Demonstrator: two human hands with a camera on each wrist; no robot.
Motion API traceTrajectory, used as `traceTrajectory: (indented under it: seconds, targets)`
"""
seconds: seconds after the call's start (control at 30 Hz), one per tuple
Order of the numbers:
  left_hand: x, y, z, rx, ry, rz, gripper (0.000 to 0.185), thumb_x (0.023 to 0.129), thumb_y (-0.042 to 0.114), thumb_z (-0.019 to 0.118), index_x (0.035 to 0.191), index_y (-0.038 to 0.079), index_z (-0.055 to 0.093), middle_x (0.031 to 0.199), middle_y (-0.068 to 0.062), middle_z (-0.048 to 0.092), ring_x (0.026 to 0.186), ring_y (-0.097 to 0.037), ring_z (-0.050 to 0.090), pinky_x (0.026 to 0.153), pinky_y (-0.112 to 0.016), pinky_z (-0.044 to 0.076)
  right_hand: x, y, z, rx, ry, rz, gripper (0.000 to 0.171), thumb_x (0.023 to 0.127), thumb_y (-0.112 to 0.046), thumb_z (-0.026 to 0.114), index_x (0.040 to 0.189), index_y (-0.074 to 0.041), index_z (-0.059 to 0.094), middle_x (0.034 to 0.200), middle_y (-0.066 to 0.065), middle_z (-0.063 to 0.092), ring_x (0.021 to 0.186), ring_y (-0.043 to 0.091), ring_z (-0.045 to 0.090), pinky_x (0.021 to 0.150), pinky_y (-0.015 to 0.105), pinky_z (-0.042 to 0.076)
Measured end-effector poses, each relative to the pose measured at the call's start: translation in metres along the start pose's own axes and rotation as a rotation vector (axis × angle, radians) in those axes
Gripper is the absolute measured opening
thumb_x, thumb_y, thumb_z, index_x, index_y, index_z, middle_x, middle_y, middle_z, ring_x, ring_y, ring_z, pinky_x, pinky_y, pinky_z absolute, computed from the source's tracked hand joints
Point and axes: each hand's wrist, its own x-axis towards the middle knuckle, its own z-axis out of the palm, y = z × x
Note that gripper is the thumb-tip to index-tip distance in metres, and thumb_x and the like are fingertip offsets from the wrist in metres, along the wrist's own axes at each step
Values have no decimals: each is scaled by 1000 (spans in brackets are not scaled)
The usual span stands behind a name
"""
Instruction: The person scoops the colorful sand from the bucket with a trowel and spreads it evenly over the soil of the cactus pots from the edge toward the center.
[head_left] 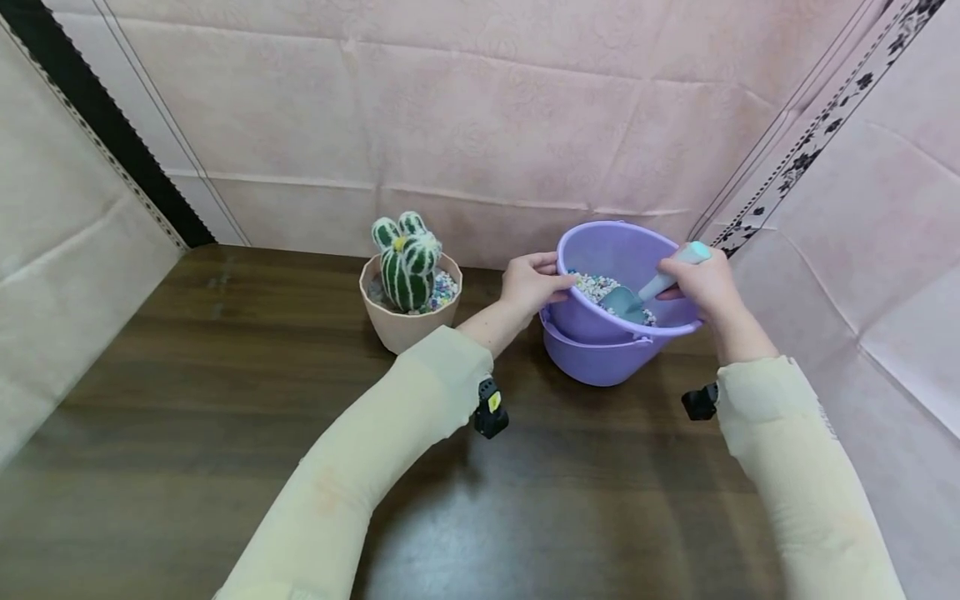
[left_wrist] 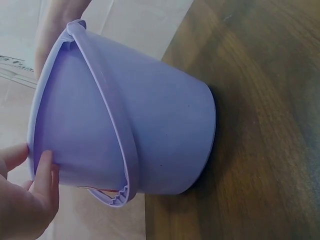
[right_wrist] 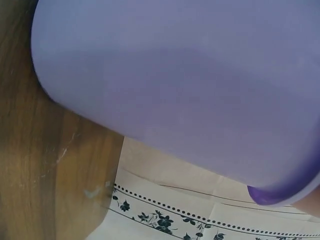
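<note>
A purple bucket (head_left: 600, 354) stands tilted on the brown table, with coloured pebbles (head_left: 596, 287) inside. My left hand (head_left: 531, 283) grips its left rim and tips it toward me. My right hand (head_left: 708, 283) holds the handle of a small teal scoop (head_left: 637, 298), whose blade lies in the pebbles. In the left wrist view the bucket (left_wrist: 150, 125) fills the frame, with my fingers (left_wrist: 42, 180) on its rim. The right wrist view shows only the bucket wall (right_wrist: 190, 85). A beige pot (head_left: 401, 325) with a green cactus (head_left: 407, 262) and pebbles stands to the left of the bucket.
Pink cloth walls close in the table (head_left: 187, 417) at the back and on both sides. The right wall, with a black flower border (head_left: 817, 133), stands close behind the bucket. Bare wood lies in front of the pot and bucket.
</note>
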Motion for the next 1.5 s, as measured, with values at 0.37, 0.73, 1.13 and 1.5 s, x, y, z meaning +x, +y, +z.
traceTrajectory:
  seconds: [0.37,0.73,1.13,1.5]
  targets:
    - [-1,2,6,1,68,7,48,78,-6,70,123,-3,58,118,-21,63,102,-29,65,80,-30,58,-5,-11,4,459,10,94,10,84,3,53,81,-4,46,61,-1,56,51,15,66,51,27,58]
    - [-1,0,7,-22,47,-29,48,80,-6,67,127,-1,56,123,-19,61,103,-29,65,81,-30,58,-1,-10,13,522,160,244,19,83,-1,53,96,-6,39,68,1,56,54,14,66,59,27,59]
    - [-3,5,6,-22,33,-47,50,82,-6,65,130,0,53,127,-18,58,107,-28,63,84,-29,57,-3,-13,7,731,193,257,8,89,-3,51,94,-4,45,65,6,60,57,18,68,64,30,60]
    - [-2,3,6,-19,35,-57,52,81,-6,66,131,0,52,128,-19,58,107,-28,63,82,-27,57,-12,-18,5,856,213,317,9,91,-5,52,97,-6,45,80,9,56,58,23,68,65,33,60]
